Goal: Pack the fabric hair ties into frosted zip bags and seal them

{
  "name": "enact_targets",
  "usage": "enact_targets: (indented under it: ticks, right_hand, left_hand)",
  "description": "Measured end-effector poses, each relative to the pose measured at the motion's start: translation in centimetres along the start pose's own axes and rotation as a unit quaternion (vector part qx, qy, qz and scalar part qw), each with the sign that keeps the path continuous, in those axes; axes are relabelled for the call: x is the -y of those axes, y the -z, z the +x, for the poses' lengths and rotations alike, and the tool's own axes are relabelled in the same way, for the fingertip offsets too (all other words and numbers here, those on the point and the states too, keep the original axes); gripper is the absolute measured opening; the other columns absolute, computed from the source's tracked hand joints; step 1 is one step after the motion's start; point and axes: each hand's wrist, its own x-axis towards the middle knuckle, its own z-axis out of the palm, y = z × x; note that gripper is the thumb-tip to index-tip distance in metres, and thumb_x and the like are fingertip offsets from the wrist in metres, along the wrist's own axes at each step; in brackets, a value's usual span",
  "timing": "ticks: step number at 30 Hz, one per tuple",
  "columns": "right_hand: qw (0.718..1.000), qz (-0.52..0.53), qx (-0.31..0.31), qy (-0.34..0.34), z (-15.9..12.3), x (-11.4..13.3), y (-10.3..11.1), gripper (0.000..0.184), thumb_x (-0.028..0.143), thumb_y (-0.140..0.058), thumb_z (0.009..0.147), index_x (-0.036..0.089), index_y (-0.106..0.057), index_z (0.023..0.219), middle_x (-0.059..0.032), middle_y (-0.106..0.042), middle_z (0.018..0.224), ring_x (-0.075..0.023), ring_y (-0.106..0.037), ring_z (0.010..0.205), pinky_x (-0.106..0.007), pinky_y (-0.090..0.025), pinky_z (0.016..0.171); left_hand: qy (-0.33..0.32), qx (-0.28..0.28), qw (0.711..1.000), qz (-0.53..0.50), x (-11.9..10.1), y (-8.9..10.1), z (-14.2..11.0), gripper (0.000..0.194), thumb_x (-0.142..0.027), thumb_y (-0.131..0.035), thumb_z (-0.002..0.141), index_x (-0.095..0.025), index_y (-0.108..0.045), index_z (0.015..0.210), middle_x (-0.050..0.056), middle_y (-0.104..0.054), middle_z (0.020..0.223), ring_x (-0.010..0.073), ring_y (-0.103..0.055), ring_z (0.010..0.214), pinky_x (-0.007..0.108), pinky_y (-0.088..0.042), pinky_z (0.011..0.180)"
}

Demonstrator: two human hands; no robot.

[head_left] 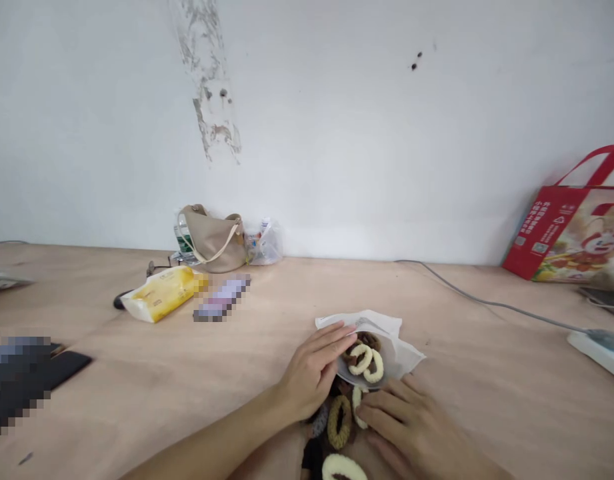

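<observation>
A clear plastic bag (pixel 394 350) lies on the wooden table (pixel 187 387), with cream and brown fuzzy hair ties (pixel 365 358) inside it. My left hand (pixel 314 370) rests on the bag's near left edge, fingers stretched forward and together over it. Several more hair ties (pixel 339 421), olive, cream, grey and dark, lie in a heap just in front of the bag. My right hand (pixel 411 430) lies flat beside that heap, fingertips touching a cream tie at the bag's mouth.
A yellow tissue pack (pixel 161 293), a beige handbag (pixel 211 240) and a small plastic bag (pixel 264 243) sit at the back by the wall. A black phone (pixel 69 367) lies left. A red shopping bag (pixel 569 227), a grey cable (pixel 487 300) and a white power strip (pixel 599 347) are right.
</observation>
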Motion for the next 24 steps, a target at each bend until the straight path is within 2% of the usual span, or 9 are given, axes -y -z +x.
enact_targets:
  ticks: [5, 9, 12, 14, 16, 19, 21, 22, 24]
  right_hand:
    - [0.999, -0.024, -0.001, 0.034, 0.0, -0.3, -0.3, 0.023, 0.013, -0.041, 0.093, 0.021, -0.052, 0.075, 0.0031, -0.059, 0.066, -0.015, -0.048, 0.061, -0.03, -0.029, 0.061]
    - [0.999, -0.022, 0.014, 0.02, -0.2, -0.7, -0.8, 0.015, 0.01, -0.049, 0.084, 0.022, -0.052, 0.076, 0.0041, -0.059, 0.068, -0.0157, -0.048, 0.064, -0.031, -0.03, 0.066]
    - [1.0, -0.023, 0.012, 0.017, -0.1, -0.9, -1.0, 0.016, 0.007, -0.051, 0.081, 0.022, -0.054, 0.081, 0.0052, -0.061, 0.069, -0.0155, -0.051, 0.065, -0.03, -0.032, 0.069]
    - [0.999, -0.022, 0.0, 0.025, 0.0, -0.7, -0.8, 0.018, 0.005, -0.049, 0.081, 0.022, -0.054, 0.079, 0.0049, -0.062, 0.067, -0.0152, -0.052, 0.065, -0.03, -0.033, 0.07]
    - [0.999, -0.008, -0.02, 0.034, 0.1, -0.6, -0.4, 0.02, 0.005, -0.047, 0.083, 0.022, -0.055, 0.078, 0.0037, -0.063, 0.068, -0.0148, -0.053, 0.065, -0.03, -0.036, 0.072]
    - [0.998, 0.014, -0.05, 0.044, 0.3, -0.6, 1.0, 0.021, 0.004, -0.044, 0.086, 0.021, -0.057, 0.084, 0.0011, -0.068, 0.077, -0.014, -0.055, 0.067, -0.031, -0.039, 0.073]
    - [0.997, 0.012, -0.064, 0.05, 0.9, -1.2, 2.1, 0.02, 0.005, -0.045, 0.087, 0.019, -0.059, 0.09, -0.002, -0.07, 0.086, -0.0145, -0.057, 0.071, -0.031, -0.041, 0.071]
    - [0.996, 0.004, -0.069, 0.051, 1.4, -1.6, 2.7, 0.019, 0.006, -0.047, 0.087, 0.018, -0.059, 0.095, -0.0037, -0.07, 0.091, -0.0152, -0.058, 0.074, -0.031, -0.042, 0.071]
    - [0.996, -0.019, -0.084, 0.028, 2.6, -2.6, 3.6, 0.019, 0.007, -0.051, 0.087, 0.019, -0.06, 0.1, -0.0062, -0.07, 0.098, -0.0166, -0.06, 0.079, -0.032, -0.044, 0.072]
  left_hand:
    - [0.133, -0.01, 0.988, -0.078, -0.6, 1.1, 2.0, 0.057, 0.001, -0.037, 0.076, -0.02, -0.061, 0.123, 0.002, -0.058, 0.131, 0.0173, -0.051, 0.124, 0.036, -0.036, 0.11]
    - [0.282, -0.01, 0.949, -0.143, -0.6, 2.6, 4.5, 0.058, 0.0, -0.04, 0.069, -0.016, -0.064, 0.119, 0.001, -0.058, 0.13, 0.0189, -0.049, 0.125, 0.035, -0.033, 0.111]
    - [0.317, -0.006, 0.937, -0.144, -0.2, 3.7, 6.3, 0.055, -0.002, -0.042, 0.068, -0.017, -0.067, 0.114, 0.001, -0.063, 0.124, 0.0202, -0.055, 0.12, 0.033, -0.037, 0.107]
    - [0.337, -0.008, 0.932, -0.136, 0.3, 4.2, 7.1, 0.052, -0.004, -0.044, 0.068, -0.019, -0.069, 0.112, 0.001, -0.071, 0.11, 0.0219, -0.064, 0.104, 0.034, -0.048, 0.095]
    - [0.364, -0.004, 0.923, -0.129, 0.7, 4.5, 7.6, 0.051, -0.006, -0.044, 0.069, -0.017, -0.069, 0.112, 0.002, -0.076, 0.085, 0.0208, -0.069, 0.077, 0.031, -0.055, 0.073]
    - [0.387, 0.016, 0.913, -0.129, 0.8, 4.6, 7.8, 0.052, -0.006, -0.041, 0.069, -0.014, -0.068, 0.113, -0.001, -0.071, 0.059, 0.0146, -0.06, 0.048, 0.025, -0.051, 0.052]
    - [0.388, 0.031, 0.912, -0.132, 0.1, 4.4, 7.6, 0.054, -0.005, -0.041, 0.068, -0.015, -0.068, 0.114, -0.001, -0.072, 0.062, 0.0142, -0.061, 0.049, 0.025, -0.052, 0.055]
    - [0.382, 0.034, 0.914, -0.132, -0.3, 4.3, 7.3, 0.054, -0.005, -0.041, 0.068, -0.016, -0.067, 0.115, 0.0, -0.074, 0.071, 0.0157, -0.065, 0.057, 0.027, -0.054, 0.062]
    - [0.347, 0.034, 0.93, -0.114, -1.4, 4.2, 6.7, 0.056, -0.005, -0.042, 0.068, -0.018, -0.066, 0.117, 0.003, -0.074, 0.1, 0.0201, -0.069, 0.088, 0.033, -0.052, 0.086]
